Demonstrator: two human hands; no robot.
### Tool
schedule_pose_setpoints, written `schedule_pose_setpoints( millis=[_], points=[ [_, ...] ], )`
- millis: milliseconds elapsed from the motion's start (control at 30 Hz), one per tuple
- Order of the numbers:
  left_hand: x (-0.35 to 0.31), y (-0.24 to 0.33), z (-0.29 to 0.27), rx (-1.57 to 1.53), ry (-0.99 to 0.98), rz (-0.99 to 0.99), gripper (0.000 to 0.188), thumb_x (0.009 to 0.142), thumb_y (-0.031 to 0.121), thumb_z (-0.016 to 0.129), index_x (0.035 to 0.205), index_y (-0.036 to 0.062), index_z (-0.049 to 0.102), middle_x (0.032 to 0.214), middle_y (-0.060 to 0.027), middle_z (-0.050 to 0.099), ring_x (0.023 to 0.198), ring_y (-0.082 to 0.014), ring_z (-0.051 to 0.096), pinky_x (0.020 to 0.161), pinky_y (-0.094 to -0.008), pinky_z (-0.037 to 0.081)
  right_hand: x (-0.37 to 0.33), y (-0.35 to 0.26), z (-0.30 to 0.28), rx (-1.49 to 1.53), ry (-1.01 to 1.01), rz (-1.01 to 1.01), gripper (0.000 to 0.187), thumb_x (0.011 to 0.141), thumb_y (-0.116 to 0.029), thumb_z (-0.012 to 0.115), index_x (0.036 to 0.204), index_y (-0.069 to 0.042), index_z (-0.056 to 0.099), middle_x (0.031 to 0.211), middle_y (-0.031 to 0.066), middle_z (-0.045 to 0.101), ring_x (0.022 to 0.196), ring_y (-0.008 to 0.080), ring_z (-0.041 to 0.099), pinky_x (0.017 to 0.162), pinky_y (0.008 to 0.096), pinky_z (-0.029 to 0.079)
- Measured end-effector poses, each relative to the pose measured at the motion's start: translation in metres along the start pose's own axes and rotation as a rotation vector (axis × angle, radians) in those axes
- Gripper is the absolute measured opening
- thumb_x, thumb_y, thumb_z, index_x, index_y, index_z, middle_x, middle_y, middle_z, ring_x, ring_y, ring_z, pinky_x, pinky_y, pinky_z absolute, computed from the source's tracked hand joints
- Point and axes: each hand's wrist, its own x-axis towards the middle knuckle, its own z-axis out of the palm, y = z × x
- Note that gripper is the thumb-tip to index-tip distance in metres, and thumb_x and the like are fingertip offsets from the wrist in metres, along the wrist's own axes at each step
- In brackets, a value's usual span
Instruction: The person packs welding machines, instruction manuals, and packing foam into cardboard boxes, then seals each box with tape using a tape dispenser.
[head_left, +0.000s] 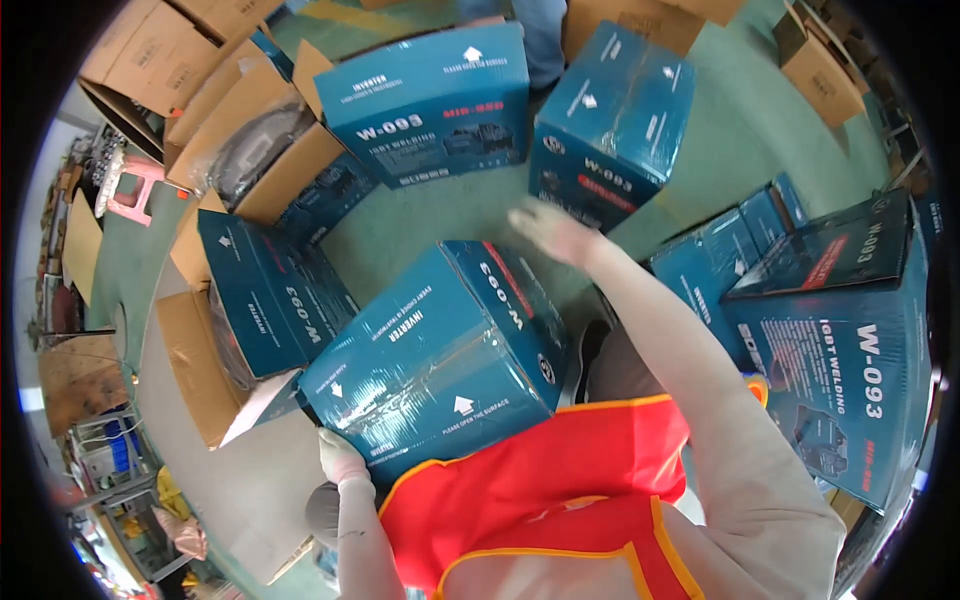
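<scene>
A taped teal cardboard box [420, 360] with white and red print lies tilted in front of me, close against my red apron with yellow trim [530, 455]. My left hand [343, 457], in a whitish glove, is closed against its near left corner, with the fingertips partly hidden. My right hand [550, 230], also gloved, reaches out past the box with fingers stretched and nothing in them. Just beyond the right hand stands another taped teal box [615, 120]; I cannot tell whether they touch.
A further teal box [420, 100] stands at the far side. Opened cartons [250, 150] holding plastic-wrapped contents are on the left, beside a teal box with open brown flaps [275, 290]. More teal boxes [830, 350] stack at right. A pink stool [137, 190] stands far left.
</scene>
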Motion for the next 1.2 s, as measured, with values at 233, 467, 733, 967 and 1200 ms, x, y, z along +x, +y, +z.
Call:
schedule_pose_setpoints(
  millis=[233,467,733,967,1200],
  points=[
    [-0.008,0.021,0.020,-0.204,0.042,0.202,0.047,0.102,0.033,0.029,0.112,-0.0028,0.057,0.110,-0.0267,0.063,0.100,-0.0442,0.058,0.089,-0.0450,0.047,-0.018,0.253,0.164,0.259,0.146,0.713,0.070,0.099,-0.054,0.021,0.143,-0.002,0.039,0.144,0.0212,0.042,0.139,0.0332,0.033,0.116,0.0377,0.021],
    [0.003,-0.027,0.021,-0.707,-0.181,-0.183,0.068,0.102,0.052,0.030,0.129,-0.0057,0.052,0.118,-0.0118,0.062,0.102,-0.0244,0.059,0.093,-0.0330,0.046,-0.007,0.163,0.164,0.275,0.053,0.849,0.083,0.093,-0.065,0.026,0.122,0.006,0.059,0.129,0.0281,0.054,0.128,0.0391,0.047,0.108,0.0404,0.033],
    [-0.029,0.021,0.029,-1.027,-0.326,-0.473,0.086,0.089,0.068,0.048,0.127,-0.0094,0.054,0.123,-0.0142,0.060,0.103,-0.0246,0.059,0.093,-0.0341,0.046,0.023,0.055,0.036,-0.041,0.136,0.510,0.085,0.088,-0.070,0.036,0.108,0.006,0.067,0.117,0.0312,0.059,0.116,0.0408,0.056,0.100,0.0404,0.041],
    [-0.063,0.071,0.015,-1.285,-0.565,-0.297,0.082,0.091,0.064,0.048,0.127,-0.0094,0.053,0.121,-0.0141,0.060,0.105,-0.0252,0.059,0.093,-0.0353,0.047,0.006,-0.094,-0.117,-0.352,0.131,0.312,0.088,0.082,-0.077,0.040,0.117,-0.001,0.065,0.111,0.0305,0.063,0.105,0.0393,0.063,0.093,0.0400,0.046],
    [-0.141,0.175,-0.052,-1.614,-0.942,0.390,0.063,0.095,0.057,0.047,0.131,0.0045,0.047,0.118,-0.0069,0.056,0.103,-0.0209,0.057,0.090,-0.0381,0.049,-0.067,-0.187,-0.317,-0.287,0.583,-0.141,0.070,0.088,-0.058,0.054,0.133,-0.004,0.054,0.130,0.0171,0.057,0.119,0.0251,0.055,0.102,0.0368,0.042]
  ],
)
